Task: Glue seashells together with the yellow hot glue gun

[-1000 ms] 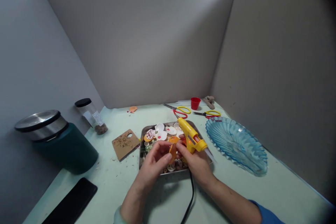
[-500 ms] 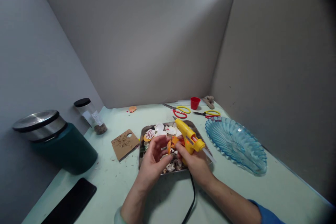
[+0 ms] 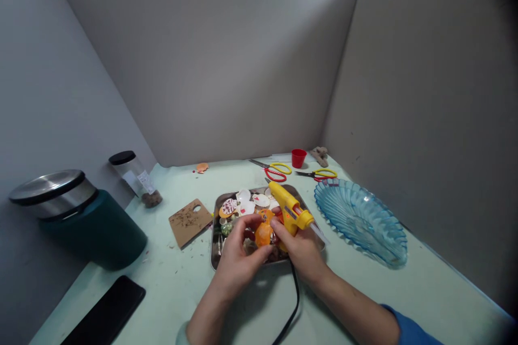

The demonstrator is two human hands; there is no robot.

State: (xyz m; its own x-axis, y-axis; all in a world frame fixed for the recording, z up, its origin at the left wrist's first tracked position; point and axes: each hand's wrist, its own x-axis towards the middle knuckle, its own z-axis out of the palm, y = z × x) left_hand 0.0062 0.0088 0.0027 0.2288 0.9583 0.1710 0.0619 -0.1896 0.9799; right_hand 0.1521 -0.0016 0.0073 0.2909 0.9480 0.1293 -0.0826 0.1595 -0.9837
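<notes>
My left hand is curled round the lower left edge of an orange shell-like piece, its thumb underneath. My right hand grips a yellow hot glue gun, whose nozzle points up and away to the left. The right thumb and fingertips also reach the orange piece, so both hands touch it. Dark spots mark its upper part, and fingers hide some of its edge. Below the hands lies a metal tray with white shell-like pieces and other small bits, partly covered by my hands.
On the right is a blue ribbed glass dish. Scissors, more scissors and a red cup are at the back. Leftward are a brown board, a jar, a green flask and a black phone.
The orange piece has turned, so that a broader face shows, and sits slightly lower. My left fingers have shifted round it. The glue gun stays in my right hand, and the view moved slightly.
</notes>
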